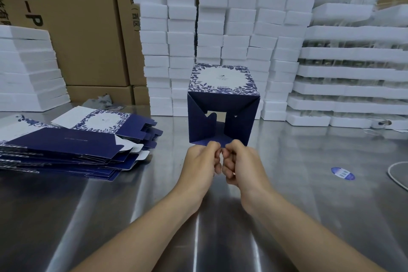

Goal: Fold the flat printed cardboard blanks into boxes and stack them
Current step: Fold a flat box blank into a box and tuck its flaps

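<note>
A half-folded blue box (223, 104) with a white floral-bordered top panel stands on the steel table (287, 194) at the centre, its open end facing me with the side flaps folded inward. My left hand (202, 159) and my right hand (239, 162) sit side by side, fingers curled, and pinch the box's bottom flap at its near edge. A pile of flat printed blanks (72, 141), blue and white, lies on the table to the left.
Stacks of white foam blocks (220, 35) rise right behind the box. White foam trays (353, 77) are piled at the right and white slabs (28, 68) at the left. Brown cartons (84, 28) stand behind. A round blue sticker (342, 173) and a white cord (395, 174) lie at the right.
</note>
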Action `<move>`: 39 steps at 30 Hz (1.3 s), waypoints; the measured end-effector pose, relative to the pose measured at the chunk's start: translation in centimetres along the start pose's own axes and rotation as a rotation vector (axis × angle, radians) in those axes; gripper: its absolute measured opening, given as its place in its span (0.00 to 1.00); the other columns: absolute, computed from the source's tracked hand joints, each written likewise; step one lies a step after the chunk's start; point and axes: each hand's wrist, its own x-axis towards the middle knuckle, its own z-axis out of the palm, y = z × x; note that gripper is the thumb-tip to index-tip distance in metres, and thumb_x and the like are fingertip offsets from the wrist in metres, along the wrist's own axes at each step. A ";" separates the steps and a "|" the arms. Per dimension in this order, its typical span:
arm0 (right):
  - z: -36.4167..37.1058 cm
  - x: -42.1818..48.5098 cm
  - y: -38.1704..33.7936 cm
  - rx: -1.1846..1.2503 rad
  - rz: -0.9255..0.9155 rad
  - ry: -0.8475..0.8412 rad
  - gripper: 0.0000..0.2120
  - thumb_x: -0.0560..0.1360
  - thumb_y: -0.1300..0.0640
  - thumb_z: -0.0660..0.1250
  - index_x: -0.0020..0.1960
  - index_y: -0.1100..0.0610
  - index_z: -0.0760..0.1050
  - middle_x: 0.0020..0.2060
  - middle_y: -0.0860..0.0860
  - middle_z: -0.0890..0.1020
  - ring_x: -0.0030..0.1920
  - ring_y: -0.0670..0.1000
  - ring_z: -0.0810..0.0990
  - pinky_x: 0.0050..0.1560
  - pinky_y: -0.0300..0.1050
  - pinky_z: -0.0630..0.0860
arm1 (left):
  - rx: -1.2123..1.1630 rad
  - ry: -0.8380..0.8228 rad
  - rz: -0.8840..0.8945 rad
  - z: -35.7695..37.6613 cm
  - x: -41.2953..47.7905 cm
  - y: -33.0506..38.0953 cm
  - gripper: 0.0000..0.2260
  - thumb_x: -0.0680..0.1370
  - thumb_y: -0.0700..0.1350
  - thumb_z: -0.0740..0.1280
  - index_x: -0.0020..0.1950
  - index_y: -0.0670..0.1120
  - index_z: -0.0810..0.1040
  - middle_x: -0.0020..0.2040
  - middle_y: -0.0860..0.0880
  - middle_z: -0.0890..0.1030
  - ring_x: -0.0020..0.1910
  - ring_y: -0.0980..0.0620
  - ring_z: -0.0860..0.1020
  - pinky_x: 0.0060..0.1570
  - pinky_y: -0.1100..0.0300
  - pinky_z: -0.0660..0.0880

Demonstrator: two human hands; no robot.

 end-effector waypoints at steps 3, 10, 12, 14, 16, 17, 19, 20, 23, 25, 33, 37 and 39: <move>-0.4 0.3 0.0 0.002 0.002 0.061 0.12 0.78 0.58 0.60 0.35 0.55 0.69 0.26 0.49 0.64 0.25 0.48 0.62 0.26 0.39 0.62 | -0.033 0.028 -0.022 0.0 0.1 0.0 0.17 0.84 0.46 0.60 0.35 0.47 0.68 0.27 0.52 0.68 0.32 0.51 0.71 0.38 0.57 0.67; -0.7 0.6 0.2 -0.006 0.050 0.075 0.13 0.80 0.55 0.60 0.36 0.55 0.70 0.25 0.48 0.66 0.24 0.47 0.63 0.23 0.36 0.62 | -0.043 0.057 -0.088 0.0 0.4 -0.1 0.15 0.83 0.44 0.58 0.36 0.47 0.67 0.27 0.53 0.68 0.36 0.48 0.70 0.39 0.54 0.66; -0.7 0.8 0.1 0.019 0.054 0.111 0.14 0.80 0.56 0.59 0.36 0.56 0.71 0.25 0.48 0.67 0.23 0.47 0.63 0.22 0.36 0.62 | -0.071 0.046 -0.114 -0.1 0.4 -0.1 0.14 0.83 0.46 0.60 0.37 0.48 0.68 0.27 0.53 0.68 0.34 0.50 0.71 0.36 0.56 0.66; -0.8 0.9 0.1 0.026 0.053 0.135 0.14 0.81 0.57 0.58 0.37 0.56 0.71 0.24 0.47 0.67 0.23 0.46 0.63 0.21 0.36 0.63 | -0.094 0.056 -0.121 -0.3 0.5 -0.2 0.14 0.83 0.45 0.60 0.37 0.48 0.69 0.27 0.54 0.68 0.31 0.52 0.71 0.32 0.59 0.66; -0.9 1.0 0.3 -0.006 0.064 0.126 0.13 0.80 0.57 0.58 0.37 0.55 0.71 0.24 0.47 0.66 0.24 0.47 0.64 0.21 0.37 0.63 | -0.082 0.082 -0.117 -0.3 0.5 -0.3 0.14 0.83 0.44 0.58 0.37 0.48 0.69 0.27 0.54 0.68 0.31 0.53 0.70 0.32 0.59 0.66; -0.9 1.1 0.3 -0.020 0.070 0.117 0.13 0.80 0.56 0.59 0.37 0.55 0.71 0.24 0.47 0.66 0.24 0.47 0.64 0.21 0.36 0.62 | -0.072 0.095 -0.116 -0.3 0.6 -0.3 0.14 0.83 0.43 0.58 0.37 0.48 0.68 0.27 0.54 0.68 0.31 0.53 0.69 0.33 0.59 0.66; -1.0 1.2 0.4 -0.022 0.066 0.114 0.12 0.79 0.55 0.59 0.38 0.55 0.71 0.25 0.47 0.66 0.24 0.47 0.63 0.22 0.36 0.62 | -0.064 0.104 -0.121 -0.2 0.7 -0.3 0.14 0.83 0.43 0.58 0.37 0.47 0.68 0.26 0.54 0.68 0.32 0.52 0.69 0.34 0.59 0.66; -1.1 1.3 0.3 -0.016 0.056 0.121 0.12 0.79 0.55 0.59 0.38 0.55 0.70 0.25 0.47 0.66 0.24 0.47 0.63 0.22 0.37 0.62 | -0.068 0.105 -0.122 -0.3 0.7 -0.3 0.14 0.83 0.43 0.58 0.37 0.47 0.68 0.26 0.54 0.68 0.32 0.52 0.69 0.34 0.59 0.66; -1.1 1.6 0.4 -0.026 0.003 0.151 0.12 0.79 0.58 0.56 0.37 0.55 0.67 0.24 0.47 0.64 0.25 0.48 0.61 0.24 0.39 0.61 | -0.096 0.106 -0.120 -0.6 0.8 -0.1 0.13 0.82 0.44 0.60 0.37 0.47 0.68 0.27 0.53 0.67 0.31 0.52 0.69 0.33 0.58 0.64; -1.1 1.7 0.5 -0.039 -0.013 0.171 0.11 0.79 0.60 0.55 0.37 0.55 0.65 0.24 0.47 0.63 0.27 0.49 0.60 0.24 0.39 0.59 | -0.092 0.111 -0.106 -0.6 0.7 -0.1 0.13 0.82 0.45 0.60 0.37 0.47 0.68 0.28 0.52 0.67 0.30 0.52 0.69 0.34 0.57 0.65; -1.6 2.1 0.2 -0.141 -0.024 0.205 0.11 0.78 0.58 0.56 0.37 0.54 0.67 0.24 0.46 0.64 0.28 0.51 0.63 0.29 0.43 0.61 | -0.042 0.154 -0.087 -0.9 1.2 -0.1 0.13 0.81 0.43 0.60 0.36 0.47 0.68 0.26 0.53 0.67 0.36 0.50 0.70 0.37 0.58 0.66; -1.7 2.3 0.4 -0.153 -0.021 0.207 0.09 0.78 0.61 0.54 0.39 0.55 0.65 0.25 0.47 0.62 0.30 0.52 0.60 0.28 0.42 0.58 | -0.065 0.097 -0.095 -1.1 1.3 -0.3 0.13 0.81 0.47 0.64 0.37 0.47 0.72 0.27 0.52 0.68 0.34 0.51 0.73 0.36 0.57 0.68; -1.7 2.0 0.2 -0.142 -0.016 0.173 0.09 0.78 0.60 0.55 0.38 0.54 0.65 0.25 0.47 0.62 0.28 0.51 0.60 0.26 0.41 0.59 | -0.070 0.052 -0.084 -1.1 1.3 -0.3 0.12 0.81 0.47 0.65 0.38 0.47 0.74 0.28 0.52 0.70 0.32 0.53 0.75 0.36 0.58 0.69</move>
